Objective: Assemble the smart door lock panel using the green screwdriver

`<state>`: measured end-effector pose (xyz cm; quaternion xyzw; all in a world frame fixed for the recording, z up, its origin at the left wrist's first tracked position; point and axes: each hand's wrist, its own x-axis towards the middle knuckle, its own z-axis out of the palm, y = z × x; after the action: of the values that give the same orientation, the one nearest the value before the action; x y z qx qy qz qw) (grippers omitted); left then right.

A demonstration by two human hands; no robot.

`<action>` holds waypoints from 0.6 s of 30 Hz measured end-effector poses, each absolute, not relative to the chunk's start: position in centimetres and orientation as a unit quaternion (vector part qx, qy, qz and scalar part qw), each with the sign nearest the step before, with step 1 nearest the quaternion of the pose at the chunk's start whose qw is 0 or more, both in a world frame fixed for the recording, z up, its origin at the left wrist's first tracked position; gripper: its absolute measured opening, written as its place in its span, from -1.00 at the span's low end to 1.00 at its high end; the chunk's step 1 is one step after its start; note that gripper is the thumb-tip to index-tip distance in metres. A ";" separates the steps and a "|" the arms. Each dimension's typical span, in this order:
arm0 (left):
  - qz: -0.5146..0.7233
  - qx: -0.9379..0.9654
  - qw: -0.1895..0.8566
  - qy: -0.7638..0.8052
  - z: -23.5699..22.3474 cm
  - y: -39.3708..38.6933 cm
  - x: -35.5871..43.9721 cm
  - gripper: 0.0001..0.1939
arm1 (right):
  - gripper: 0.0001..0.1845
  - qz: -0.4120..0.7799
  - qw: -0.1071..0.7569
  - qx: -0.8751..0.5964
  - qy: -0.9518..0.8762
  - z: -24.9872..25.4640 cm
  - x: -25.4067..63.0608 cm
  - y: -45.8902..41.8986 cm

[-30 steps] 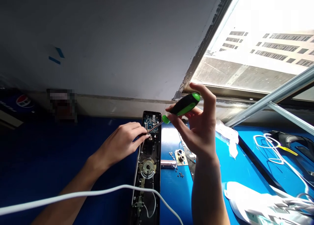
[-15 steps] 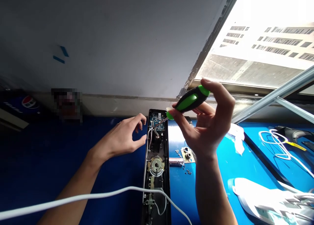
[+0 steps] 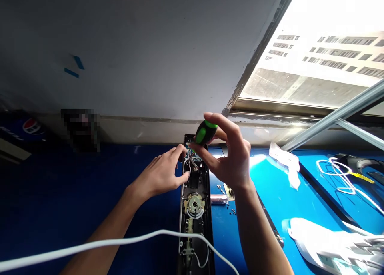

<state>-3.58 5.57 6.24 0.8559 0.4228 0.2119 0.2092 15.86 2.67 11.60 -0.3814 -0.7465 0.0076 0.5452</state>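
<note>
My right hand point(image 3: 231, 159) grips a screwdriver point(image 3: 205, 133) with a black and green handle. Its shaft slants down to the left toward the upper end of a long black electronic door lock housing point(image 3: 209, 211). A circuit board point(image 3: 197, 157) lies in that end, partly covered by my hands, and thin wires point(image 3: 192, 163) run below it. At the housing's left edge is my left hand point(image 3: 162, 169), thumb and fingers apart, the thumb reaching over the rim by the wires. Whether it touches a wire I cannot tell. Farther down the housing sits a round metal part point(image 3: 195, 205).
Small screws point(image 3: 220, 188), a plastic-wrapped cylinder point(image 3: 219, 199) and a metal plate point(image 3: 230, 192) lie right of the housing. A white cable point(image 3: 120, 241) crosses in front. Farther right are a clear plastic bag point(image 3: 285, 161), a power strip point(image 3: 318, 243) and a coiled white cable point(image 3: 333, 169).
My right hand has moved left and down with the screwdriver, now held more steeply over the board. My left hand has shifted right, its thumb now over the housing's edge.
</note>
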 end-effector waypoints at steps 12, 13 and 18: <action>0.233 0.824 0.323 0.403 5.7 5.9 -3.6 -0.64 | -0.32 -0.052 0.524 -0.370 -0.766 11.2 15.7 2.9; 0.238 0.817 0.345 0.396 5.7 5.9 -3.6 -0.64 | -0.37 -0.028 0.526 -0.362 -0.769 11.4 15.7 2.7; 0.243 0.793 0.407 0.383 6.3 5.8 -3.4 -0.61 | -0.55 0.102 0.566 -0.307 -0.758 12.1 15.9 2.2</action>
<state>-3.43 5.83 6.27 0.7929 0.3827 0.2431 0.4071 15.85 2.16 12.15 -0.3070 -0.7579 0.1016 0.5665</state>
